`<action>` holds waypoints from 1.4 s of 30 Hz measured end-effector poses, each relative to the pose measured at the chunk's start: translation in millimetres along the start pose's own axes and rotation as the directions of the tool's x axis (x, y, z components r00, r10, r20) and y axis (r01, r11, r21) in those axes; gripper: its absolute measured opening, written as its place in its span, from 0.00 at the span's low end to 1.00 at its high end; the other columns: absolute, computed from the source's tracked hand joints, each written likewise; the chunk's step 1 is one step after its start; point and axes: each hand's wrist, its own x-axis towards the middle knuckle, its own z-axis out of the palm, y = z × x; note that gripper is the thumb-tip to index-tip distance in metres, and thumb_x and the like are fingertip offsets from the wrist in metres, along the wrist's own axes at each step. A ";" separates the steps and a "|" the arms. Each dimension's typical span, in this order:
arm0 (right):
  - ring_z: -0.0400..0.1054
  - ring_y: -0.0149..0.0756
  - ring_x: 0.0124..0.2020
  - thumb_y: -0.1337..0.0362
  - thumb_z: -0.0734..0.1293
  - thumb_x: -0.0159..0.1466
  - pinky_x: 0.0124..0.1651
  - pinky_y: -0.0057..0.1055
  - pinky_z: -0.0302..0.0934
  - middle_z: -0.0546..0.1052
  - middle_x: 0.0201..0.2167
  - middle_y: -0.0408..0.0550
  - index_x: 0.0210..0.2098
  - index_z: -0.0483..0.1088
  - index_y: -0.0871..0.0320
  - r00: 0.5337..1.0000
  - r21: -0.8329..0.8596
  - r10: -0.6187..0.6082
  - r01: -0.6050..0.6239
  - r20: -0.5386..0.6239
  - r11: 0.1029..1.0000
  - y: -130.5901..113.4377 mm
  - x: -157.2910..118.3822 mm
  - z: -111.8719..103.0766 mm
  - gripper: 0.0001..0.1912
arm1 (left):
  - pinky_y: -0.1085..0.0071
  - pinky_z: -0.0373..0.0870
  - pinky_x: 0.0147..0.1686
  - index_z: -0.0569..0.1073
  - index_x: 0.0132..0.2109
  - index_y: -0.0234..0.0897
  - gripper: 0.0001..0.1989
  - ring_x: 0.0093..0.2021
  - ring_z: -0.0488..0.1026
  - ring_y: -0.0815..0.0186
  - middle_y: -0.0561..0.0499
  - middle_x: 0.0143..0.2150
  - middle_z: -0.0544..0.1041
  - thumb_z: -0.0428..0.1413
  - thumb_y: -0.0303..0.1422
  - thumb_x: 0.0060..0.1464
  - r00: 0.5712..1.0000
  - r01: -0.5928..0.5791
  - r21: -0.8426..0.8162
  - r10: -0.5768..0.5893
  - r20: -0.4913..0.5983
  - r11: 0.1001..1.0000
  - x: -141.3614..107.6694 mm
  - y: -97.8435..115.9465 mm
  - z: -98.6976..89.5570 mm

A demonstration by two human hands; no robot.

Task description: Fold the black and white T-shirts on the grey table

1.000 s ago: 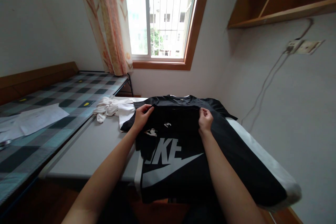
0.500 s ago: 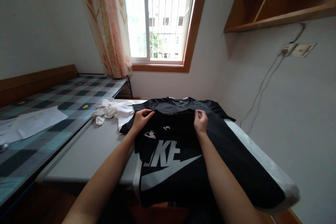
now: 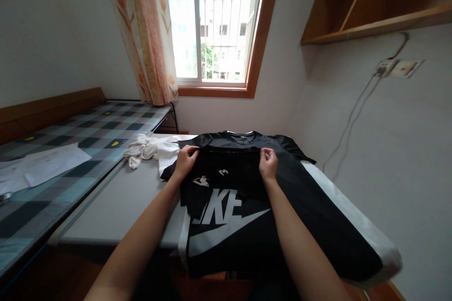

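Observation:
A small black garment (image 3: 233, 164) with pale prints is held up by its top edge, which is drawn nearly straight; its exact kind is unclear. My left hand (image 3: 185, 162) is closed on the left end of that edge. At the other end, my right hand (image 3: 269, 163) pinches the fabric between thumb and curled fingers. Beneath lies a large black T-shirt (image 3: 303, 207), spread out with its collar toward the window. Big grey "IKE" lettering and a swoosh (image 3: 226, 235) show below the held garment, whose lower part covers some of the print.
The T-shirt lies on a table (image 3: 116, 211) partly covered with white cloth (image 3: 346, 197). Crumpled white fabric (image 3: 143, 148) is at the table's back left. A checked bed (image 3: 130, 124) with papers (image 3: 52, 164) stands left. A wall shelf (image 3: 374, 23) hangs at upper right.
My left hand has moved slightly left, its fingers now closed on the edge. The garment's top edge has gone from sagging to nearly straight. The T-shirt beneath has stayed put.

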 end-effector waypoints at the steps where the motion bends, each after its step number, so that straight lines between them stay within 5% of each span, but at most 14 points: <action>1: 0.55 0.28 0.19 0.40 0.62 0.57 0.25 0.27 0.52 0.65 0.18 0.38 0.33 0.64 0.57 1.000 -0.008 -0.009 0.009 -0.001 1.000 0.3 -0.3 0.3 0.24 | 0.65 0.68 0.41 0.79 0.35 0.37 0.08 0.36 0.73 0.62 0.48 0.33 0.77 0.57 0.35 0.52 1.000 -0.027 0.064 0.026 0.014 0.998 -0.3 -1.2 -0.2; 5: 0.59 0.30 0.20 0.41 0.62 0.57 0.26 0.28 0.55 0.66 0.19 0.39 0.31 0.65 0.56 0.999 -0.010 -0.046 0.046 -0.007 0.999 5.1 1.5 2.8 0.23 | 0.64 0.67 0.40 0.77 0.28 0.37 0.11 0.33 0.71 0.60 0.48 0.29 0.73 0.56 0.39 0.52 0.995 -0.068 0.241 0.047 0.091 0.968 -1.8 -5.4 -0.9; 11: 0.66 0.34 0.24 0.44 0.71 0.49 0.29 0.30 0.61 0.73 0.20 0.45 0.25 0.69 0.58 0.978 0.016 0.130 -0.135 0.161 0.991 16.0 14.5 -6.3 0.22 | 0.70 0.65 0.30 0.75 0.21 0.39 0.09 0.26 0.69 0.63 0.51 0.22 0.71 0.60 0.38 0.41 0.967 0.108 0.089 -0.126 0.220 0.990 2.7 -8.4 -7.9; 19: 0.68 0.33 0.24 0.60 0.78 0.41 0.22 0.26 0.58 0.79 0.26 0.49 0.31 0.79 0.61 0.776 -0.220 0.389 -0.322 0.496 0.921 4.5 33.3 -55.4 0.18 | 0.74 0.54 0.18 0.77 0.23 0.38 0.06 0.16 0.60 0.70 0.56 0.13 0.67 0.62 0.32 0.30 0.890 0.332 -0.035 -0.301 0.344 0.943 10.4 -12.2 -18.2; 24: 0.64 0.30 0.17 0.67 0.79 0.33 0.18 0.24 0.53 0.73 0.16 0.42 0.21 0.75 0.61 0.705 -0.358 0.418 -0.245 0.572 0.901 -2.2 40.4 -66.7 0.15 | 0.74 0.59 0.18 0.75 0.20 0.38 0.07 0.17 0.63 0.69 0.54 0.14 0.69 0.65 0.34 0.30 0.927 0.284 -0.114 -0.243 0.285 0.952 6.5 -12.2 -17.0; 27: 0.57 0.26 0.12 0.66 0.78 0.34 0.16 0.23 0.48 0.66 0.10 0.36 0.16 0.69 0.60 0.771 -0.337 0.381 -0.228 0.510 0.913 -4.6 46.5 -63.1 0.15 | 0.74 0.63 0.21 0.74 0.23 0.38 0.08 0.20 0.68 0.68 0.53 0.17 0.71 0.62 0.37 0.37 0.969 0.232 -0.098 -0.221 0.111 0.968 3.5 -7.3 -16.6; 30: 0.55 0.24 0.12 0.65 0.76 0.42 0.16 0.23 0.47 0.64 0.09 0.36 0.15 0.66 0.58 0.835 -0.298 0.350 -0.236 0.425 0.925 -10.7 55.7 -52.0 0.14 | 0.74 0.66 0.21 0.71 0.30 0.38 0.08 0.18 0.69 0.68 0.55 0.16 0.69 0.58 0.38 0.46 0.962 0.272 -0.130 -0.272 0.017 0.954 11.3 0.6 -15.4; 33: 0.55 0.27 0.11 0.62 0.72 0.50 0.16 0.24 0.48 0.65 0.09 0.39 0.19 0.65 0.57 0.822 -0.290 0.387 -0.283 0.417 0.914 -23.4 65.3 -34.6 0.12 | 0.74 0.68 0.22 0.67 0.36 0.37 0.09 0.19 0.71 0.69 0.55 0.21 0.71 0.56 0.37 0.52 0.955 0.289 -0.273 -0.296 0.014 0.918 37.1 9.4 -15.3; 37: 0.69 0.36 0.20 0.61 0.65 0.58 0.21 0.29 0.61 0.75 0.20 0.49 0.30 0.66 0.57 0.747 -0.151 0.430 -0.414 0.507 0.898 -56.5 81.5 -5.4 0.06 | 0.72 0.73 0.28 0.65 0.38 0.37 0.08 0.27 0.75 0.67 0.52 0.29 0.73 0.56 0.34 0.53 0.959 0.227 -0.369 -0.272 -0.075 0.901 90.7 21.7 -27.3; 39: 0.72 0.38 0.27 0.63 0.63 0.60 0.27 0.33 0.66 0.76 0.27 0.50 0.34 0.65 0.56 0.739 0.018 0.396 -0.482 0.545 0.876 -79.8 95.1 9.6 0.04 | 0.68 0.74 0.34 0.67 0.39 0.36 0.06 0.31 0.75 0.66 0.52 0.29 0.72 0.54 0.31 0.54 0.975 0.103 -0.285 -0.154 -0.163 0.953 115.5 32.0 -39.4; 42: 0.71 0.37 0.32 0.65 0.61 0.61 0.34 0.38 0.69 0.74 0.33 0.47 0.36 0.62 0.54 0.865 0.223 0.263 -0.383 0.427 0.896 -116.0 124.4 28.3 0.03 | 0.63 0.71 0.49 0.68 0.46 0.35 0.11 0.43 0.74 0.62 0.47 0.39 0.74 0.54 0.28 0.54 0.954 -0.188 -0.079 0.163 -0.251 0.979 140.3 57.4 -56.5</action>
